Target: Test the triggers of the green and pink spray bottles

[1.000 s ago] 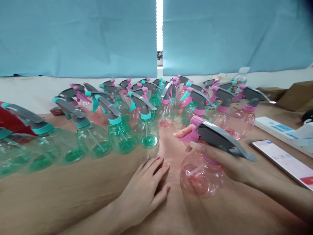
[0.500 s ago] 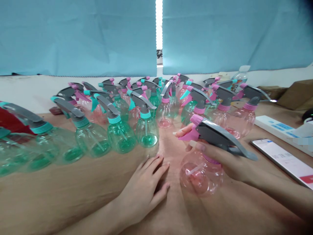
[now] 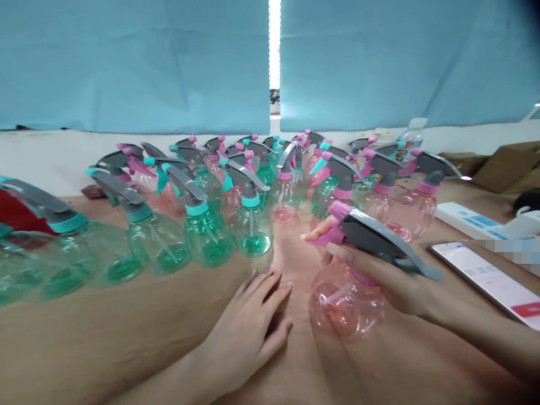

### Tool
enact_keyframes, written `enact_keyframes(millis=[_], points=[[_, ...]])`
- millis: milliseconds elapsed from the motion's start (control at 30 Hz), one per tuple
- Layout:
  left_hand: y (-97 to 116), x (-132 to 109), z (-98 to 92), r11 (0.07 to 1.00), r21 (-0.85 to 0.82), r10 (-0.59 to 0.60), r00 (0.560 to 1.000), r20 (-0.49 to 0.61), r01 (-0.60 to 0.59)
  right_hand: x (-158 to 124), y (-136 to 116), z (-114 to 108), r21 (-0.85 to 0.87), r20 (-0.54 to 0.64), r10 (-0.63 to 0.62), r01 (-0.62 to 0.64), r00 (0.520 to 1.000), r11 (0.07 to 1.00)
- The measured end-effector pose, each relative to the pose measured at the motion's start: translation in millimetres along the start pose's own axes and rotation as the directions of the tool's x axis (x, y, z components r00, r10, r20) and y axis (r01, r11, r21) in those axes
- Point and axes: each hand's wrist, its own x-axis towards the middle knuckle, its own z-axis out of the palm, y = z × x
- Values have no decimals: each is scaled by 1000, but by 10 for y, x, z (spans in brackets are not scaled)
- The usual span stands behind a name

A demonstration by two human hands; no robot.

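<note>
My right hand (image 3: 379,270) is wrapped round the neck of a clear pink spray bottle (image 3: 343,315), its fingers by the pink trigger. A grey sprayer head with a pink nozzle tops the bottle, pointing left, and a thin tube shows inside. Palm down on the wooden table (image 3: 147,337), my left hand (image 3: 253,315) lies with its fingers stretched out, holding nothing. Beyond it stands a green spray bottle (image 3: 253,230) with a turquoise collar. Another green spray bottle (image 3: 208,239) is just left of that one.
Several more green and pink spray bottles crowd the back and left. At the right lie a phone (image 3: 485,281) and a white box with blue print (image 3: 472,219). A brown cardboard box (image 3: 506,166) and a clear plastic bottle (image 3: 410,138) are farther back. Blue cloth (image 3: 135,67) hangs behind.
The view has shifted very slightly. Both hands stay in place, the right still round the pink spray bottle and the left flat on the table.
</note>
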Motion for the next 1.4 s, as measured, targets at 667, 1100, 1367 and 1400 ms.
enact_keyframes(millis=[667, 1100, 1367, 1400], points=[[-57, 2, 73, 999, 44, 32, 998, -60, -29, -35, -40, -32, -2, 2, 108, -108, 994, 994], [-105, -12, 117, 996, 72, 62, 992, -110, -54, 22, -46, 29, 87, -22, 79, -77, 997, 993], [-134, -11, 154, 997, 42, 65, 988, -138, -60, 54, -65, 94, 41, 20, 35, -36, 999, 999], [-133, -8, 153, 997, 43, 67, 988, -139, -62, 67, -55, 111, 46, 33, 0, -2, 999, 999]])
